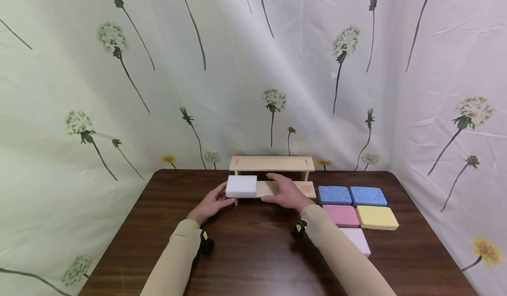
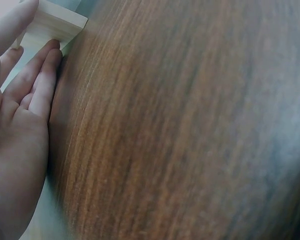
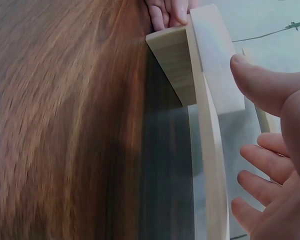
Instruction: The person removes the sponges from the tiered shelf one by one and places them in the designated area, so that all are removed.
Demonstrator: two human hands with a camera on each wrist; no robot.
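A white sponge block [image 1: 242,186] lies flat on the left end of the lower board of a small two-tier wooden shelf [image 1: 271,163]. Beside the block's left edge is my left hand [image 1: 211,204], its fingertips touching or very near the block and shelf end; the left wrist view shows those fingers mostly straight. Over the right part of the lower board, my right hand [image 1: 286,193] is spread with nothing in it. In the right wrist view its thumb [image 3: 265,85] points toward the block [image 3: 220,60], with a gap between them.
To the right of the shelf lie two blue sponges [image 1: 334,195], a pink sponge [image 1: 341,216] and a yellow sponge [image 1: 377,217]. Another white block [image 1: 358,241] is partly hidden by my right sleeve. A flowered curtain stands behind the dark wooden table [image 1: 253,256].
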